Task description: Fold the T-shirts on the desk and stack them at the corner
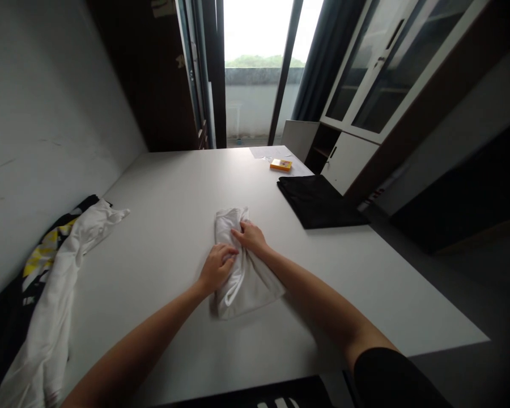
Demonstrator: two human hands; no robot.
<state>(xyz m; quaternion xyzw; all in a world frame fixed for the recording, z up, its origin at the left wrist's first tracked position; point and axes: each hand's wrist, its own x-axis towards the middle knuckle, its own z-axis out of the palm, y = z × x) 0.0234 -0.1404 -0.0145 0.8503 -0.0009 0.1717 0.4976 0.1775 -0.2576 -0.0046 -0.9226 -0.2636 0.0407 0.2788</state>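
On a smooth white bench (153,198), a crumpled white fabric garment (62,294) is lying left; centrally, a left hand (217,266) and right hand (253,237) are touching a folded white cloth (233,289), each grip's closure unclear; folded black fabric (321,201) is lying right.

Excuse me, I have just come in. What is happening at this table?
A person has both bare hands on a white cloth lying on the white table. The left hand and right hand both touch it; it is partly folded over and wrinkled between them. To the right lies a flat black cloth, with a small yellow-orange box beyond it. Along the left side lies another white cloth, beside dark fabric with yellow patches.
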